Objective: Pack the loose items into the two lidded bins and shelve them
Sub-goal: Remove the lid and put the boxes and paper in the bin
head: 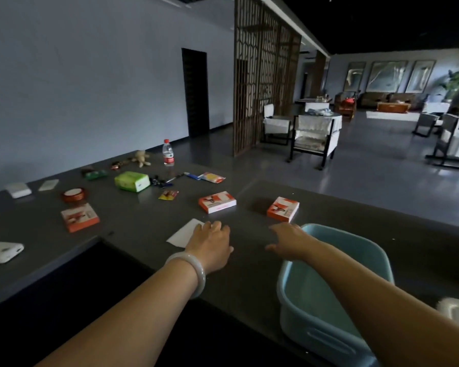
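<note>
A light blue plastic bin (355, 235) with rounded corners stood open-topped at the near right of the dark grey counter (143, 226). Inside it only its own pale floor showed, with the right forearm crossing above. The right hand (289, 241) hovered just past the bin's far left corner, fingers spread and slack, holding nothing; whether it touched the counter could not be told. The left hand (212, 245), a pale bangle (195, 271) on its wrist, lay palm down, its loosely straight fingers resting on the near edge of a white sheet of paper (182, 234) and gripping nothing.

The loose items all lay outside the bin, on the counter. One orange-and-white cardboard box (283, 209) sat just beyond the right hand, a second box (217, 202) beyond the left hand, and a third box (80, 217) well to the left. Farther back were a green tissue pack (132, 181), a red ribbon roll (74, 195), a yellow-and-red sachet (168, 194), a beige plush toy (141, 158) and an upright clear water bottle (168, 152) with a red cap.
</note>
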### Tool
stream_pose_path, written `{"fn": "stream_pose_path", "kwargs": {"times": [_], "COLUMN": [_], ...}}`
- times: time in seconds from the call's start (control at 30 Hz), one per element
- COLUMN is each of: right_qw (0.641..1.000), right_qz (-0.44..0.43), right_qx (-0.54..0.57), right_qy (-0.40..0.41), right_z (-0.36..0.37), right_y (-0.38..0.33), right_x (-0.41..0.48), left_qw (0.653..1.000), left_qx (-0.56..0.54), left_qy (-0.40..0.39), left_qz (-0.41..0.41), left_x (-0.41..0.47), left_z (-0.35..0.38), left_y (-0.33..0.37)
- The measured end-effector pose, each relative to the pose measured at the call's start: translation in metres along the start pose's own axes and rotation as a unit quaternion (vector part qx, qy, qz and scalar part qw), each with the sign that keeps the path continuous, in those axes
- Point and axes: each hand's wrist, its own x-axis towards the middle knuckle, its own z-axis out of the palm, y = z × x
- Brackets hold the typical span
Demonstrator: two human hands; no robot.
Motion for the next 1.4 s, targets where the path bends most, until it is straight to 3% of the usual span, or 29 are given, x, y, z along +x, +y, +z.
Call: {"fn": "stream_pose_path", "kwargs": {"times": [0.2,0.77,0.93,1.2,1.4], "right_qw": [0.999,0.985,0.977,0.940,0.913], "right_qz": [0.018,0.103,0.160,0.300,0.383], "right_qx": [0.005,0.102,0.127,0.154,0.122], "right_qy": [-0.046,-0.093,-0.065,0.048,0.069], "right_z": [0.024,0.061,0.067,0.068,0.084], "right_y": [-0.028,0.020,0.028,0.048,0.057], "right_x": [0.048,0.228,0.268,0.309,0.340], "left_qw": [1.000,0.992,0.992,0.993,0.993], "left_qx": [-0.015,-0.052,-0.073,-0.085,-0.069], "left_qy": [-0.019,-0.119,-0.095,-0.040,-0.085], "left_qz": [0.008,-0.001,0.025,0.068,0.041], "left_x": [0.031,0.196,0.257,0.344,0.382], "left_z": [0.023,0.101,0.115,0.146,0.173], "left_y": [-0.042,-0.084,-0.104,-0.151,-0.177]}}
